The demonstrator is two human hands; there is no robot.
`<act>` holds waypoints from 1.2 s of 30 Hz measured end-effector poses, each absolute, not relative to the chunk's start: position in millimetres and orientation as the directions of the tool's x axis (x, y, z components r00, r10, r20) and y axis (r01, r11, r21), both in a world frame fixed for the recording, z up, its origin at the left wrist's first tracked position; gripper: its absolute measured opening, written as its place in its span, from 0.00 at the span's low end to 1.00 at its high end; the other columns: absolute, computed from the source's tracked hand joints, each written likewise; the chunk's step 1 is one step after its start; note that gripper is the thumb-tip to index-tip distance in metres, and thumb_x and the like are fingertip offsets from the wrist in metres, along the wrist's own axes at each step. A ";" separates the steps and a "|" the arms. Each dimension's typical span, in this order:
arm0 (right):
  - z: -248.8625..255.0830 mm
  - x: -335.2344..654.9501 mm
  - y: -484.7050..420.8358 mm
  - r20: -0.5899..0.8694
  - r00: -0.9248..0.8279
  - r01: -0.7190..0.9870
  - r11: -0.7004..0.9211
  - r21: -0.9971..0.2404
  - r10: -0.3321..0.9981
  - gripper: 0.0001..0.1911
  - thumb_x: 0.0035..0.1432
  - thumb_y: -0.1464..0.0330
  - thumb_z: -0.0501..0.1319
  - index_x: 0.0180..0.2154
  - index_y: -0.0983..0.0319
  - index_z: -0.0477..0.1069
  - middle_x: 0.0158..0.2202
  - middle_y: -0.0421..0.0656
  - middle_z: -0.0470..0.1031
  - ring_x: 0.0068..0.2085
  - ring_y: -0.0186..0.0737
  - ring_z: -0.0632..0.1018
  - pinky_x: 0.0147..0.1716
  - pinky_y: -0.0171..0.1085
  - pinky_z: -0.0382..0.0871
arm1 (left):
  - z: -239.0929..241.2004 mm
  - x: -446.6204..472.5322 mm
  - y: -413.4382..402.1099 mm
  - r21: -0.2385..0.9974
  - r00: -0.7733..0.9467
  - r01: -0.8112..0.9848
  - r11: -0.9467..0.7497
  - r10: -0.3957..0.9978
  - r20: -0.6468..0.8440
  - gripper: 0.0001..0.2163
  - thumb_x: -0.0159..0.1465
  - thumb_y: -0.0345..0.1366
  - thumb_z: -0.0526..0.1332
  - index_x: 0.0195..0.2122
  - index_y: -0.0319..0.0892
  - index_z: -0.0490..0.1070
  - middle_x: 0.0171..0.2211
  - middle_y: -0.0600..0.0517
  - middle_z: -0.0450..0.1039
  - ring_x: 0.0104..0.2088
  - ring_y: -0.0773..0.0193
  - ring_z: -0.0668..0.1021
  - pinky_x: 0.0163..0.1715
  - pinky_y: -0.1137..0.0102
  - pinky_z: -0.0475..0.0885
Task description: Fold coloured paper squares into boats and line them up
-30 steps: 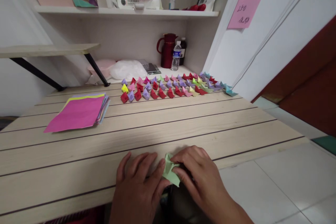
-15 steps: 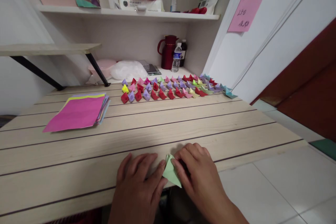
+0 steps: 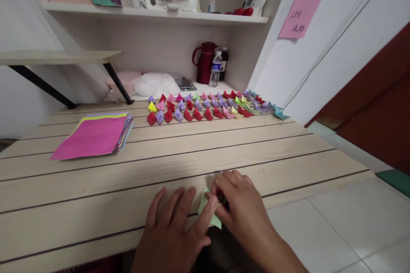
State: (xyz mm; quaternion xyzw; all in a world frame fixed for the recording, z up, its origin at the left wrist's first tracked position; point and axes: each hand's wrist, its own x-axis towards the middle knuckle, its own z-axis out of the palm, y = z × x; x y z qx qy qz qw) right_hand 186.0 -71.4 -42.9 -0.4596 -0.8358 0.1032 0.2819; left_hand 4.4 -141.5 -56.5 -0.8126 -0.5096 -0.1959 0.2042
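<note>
At the near edge of the wooden surface [image 3: 192, 153], a pale green folded paper [image 3: 206, 210] is pinched by the curled fingers of the right hand [image 3: 243, 207] and touched by the flat, spread fingers of the left hand [image 3: 173, 228].

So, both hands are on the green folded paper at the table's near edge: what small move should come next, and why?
Probably press the thumb of the left hand over the green folded paper to flatten its crease: the right hand pinches one side, and the paper's tip seems to stand off the table.
</note>
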 end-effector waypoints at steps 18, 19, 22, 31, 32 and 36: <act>-50.4 229.5 -91.9 0.617 -0.612 0.594 0.802 -0.053 0.494 0.25 0.68 0.64 0.53 0.63 0.66 0.60 0.62 0.51 0.67 0.63 0.51 0.65 0.59 0.50 0.59 | -52.9 -2.4 -138.1 -0.159 0.411 0.907 -0.390 0.740 0.532 0.17 0.67 0.47 0.57 0.55 0.57 0.70 0.54 0.62 0.76 0.51 0.64 0.74 0.61 0.65 0.52; -52.4 227.4 -95.9 0.579 -0.687 0.545 0.838 0.012 0.439 0.28 0.68 0.60 0.54 0.63 0.68 0.59 0.63 0.51 0.67 0.64 0.52 0.64 0.61 0.51 0.58 | -53.2 -1.9 -138.3 -0.175 0.421 0.904 -0.391 0.734 0.533 0.17 0.67 0.47 0.57 0.56 0.56 0.70 0.54 0.62 0.76 0.52 0.64 0.74 0.60 0.65 0.52; -62.2 220.2 -102.8 0.509 -0.749 0.532 0.843 0.081 0.424 0.25 0.68 0.65 0.54 0.62 0.68 0.62 0.63 0.48 0.67 0.64 0.51 0.65 0.62 0.51 0.57 | -57.3 -0.4 -139.8 -0.208 0.444 0.892 -0.401 0.692 0.569 0.16 0.67 0.44 0.57 0.55 0.53 0.71 0.54 0.59 0.76 0.52 0.62 0.74 0.61 0.63 0.53; -78.3 207.1 -102.1 0.707 -0.514 0.523 0.831 -0.189 0.485 0.18 0.65 0.76 0.53 0.54 0.61 0.71 0.47 0.46 0.79 0.51 0.46 0.76 0.54 0.49 0.64 | -68.5 -11.3 -142.3 -0.291 0.556 0.825 -0.484 0.608 0.567 0.17 0.65 0.36 0.56 0.55 0.49 0.72 0.55 0.57 0.75 0.53 0.60 0.74 0.55 0.63 0.61; -76.8 207.0 -102.0 0.720 -0.489 0.489 0.838 -0.241 0.492 0.17 0.65 0.76 0.54 0.52 0.61 0.72 0.45 0.45 0.80 0.49 0.46 0.76 0.52 0.49 0.66 | -69.5 -11.0 -142.9 -0.267 0.547 0.829 -0.492 0.609 0.574 0.17 0.65 0.35 0.57 0.54 0.49 0.72 0.55 0.57 0.75 0.53 0.60 0.75 0.55 0.64 0.62; -62.2 210.2 -107.5 0.645 -0.396 0.261 0.753 -0.604 0.654 0.13 0.62 0.76 0.59 0.44 0.56 0.76 0.39 0.42 0.79 0.40 0.41 0.78 0.41 0.41 0.72 | -69.0 4.2 -150.5 0.109 0.303 0.872 -0.478 0.702 0.645 0.18 0.64 0.43 0.61 0.54 0.48 0.69 0.49 0.56 0.78 0.48 0.65 0.78 0.50 0.69 0.68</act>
